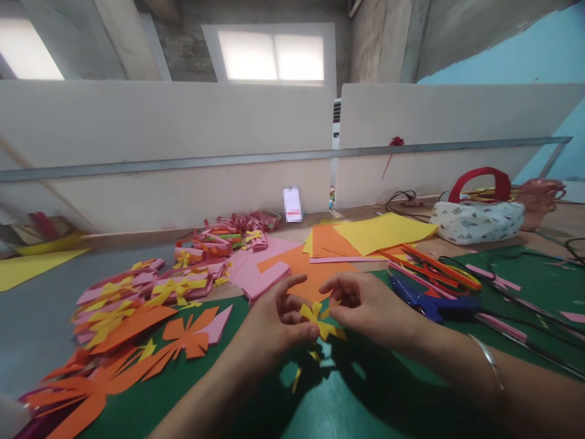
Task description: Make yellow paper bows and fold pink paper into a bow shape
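A small yellow paper flower [323, 329] with several narrow petals is held up between my two hands, just over the green mat. My left hand [276, 314] pinches it from the left, thumb below and fingers curled behind. From the other side, my right hand [359, 299] has its thumb and index finger closed at a petal on the flower's upper right. Small yellow paper scraps [297, 379] lie beneath, in the shadow of the hands. To the left rest cut orange paper flowers [187, 336] and pink folded paper bundles [155, 286] with yellow flowers on them.
A blue glue gun [429, 302] lies right of my right hand, near orange scissors [427, 268] and cables. Yellow sheets [388, 231] and orange sheets [292, 268] lie ahead. Farther back stand a phone [292, 204], a red-handled patterned bag [478, 221] and a pink jug [539, 204].
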Available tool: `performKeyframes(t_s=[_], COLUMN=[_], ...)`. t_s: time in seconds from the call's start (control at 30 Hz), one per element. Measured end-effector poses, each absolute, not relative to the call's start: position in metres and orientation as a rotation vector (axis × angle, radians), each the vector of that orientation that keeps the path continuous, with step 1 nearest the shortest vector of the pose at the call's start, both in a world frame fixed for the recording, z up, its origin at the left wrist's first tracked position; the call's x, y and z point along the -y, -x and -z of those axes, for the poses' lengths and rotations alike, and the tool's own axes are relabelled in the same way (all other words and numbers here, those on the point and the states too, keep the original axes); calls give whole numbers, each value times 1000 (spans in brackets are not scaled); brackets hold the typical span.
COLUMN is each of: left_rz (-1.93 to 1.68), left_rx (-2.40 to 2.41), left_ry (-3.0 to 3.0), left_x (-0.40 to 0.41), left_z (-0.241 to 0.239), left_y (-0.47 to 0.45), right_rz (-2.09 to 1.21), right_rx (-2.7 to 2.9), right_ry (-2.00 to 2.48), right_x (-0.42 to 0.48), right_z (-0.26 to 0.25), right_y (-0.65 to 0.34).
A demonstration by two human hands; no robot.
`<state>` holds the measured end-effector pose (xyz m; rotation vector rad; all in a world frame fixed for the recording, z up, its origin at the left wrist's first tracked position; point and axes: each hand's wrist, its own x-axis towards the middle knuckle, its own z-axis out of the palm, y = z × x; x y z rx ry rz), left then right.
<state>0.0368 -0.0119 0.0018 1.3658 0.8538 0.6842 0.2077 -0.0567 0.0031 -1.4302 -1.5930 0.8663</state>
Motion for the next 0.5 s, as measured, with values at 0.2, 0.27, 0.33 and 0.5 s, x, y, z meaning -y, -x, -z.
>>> performKeyframes(t_s=[0.2, 0.27, 0.33, 0.5], left_rz=[-681, -678, -674, -666], left_rx=[-861, -863, -854, -826], left_ry=[-1338, -1338, -1342, -1343], left_x=[16, 16, 16, 16], left_z=[-3, -4, -4, -4], left_y=[-37, -37, -37, -38], right_rz=[-910, -910, -910, -919], right_rx=[1591, 1587, 1583, 1575], right_ry=[1429, 1430, 1438, 1439], right_x=[58, 58, 58, 59], right_z=[-5, -6, -6, -5], right_y=[-207, -207, -207, -206])
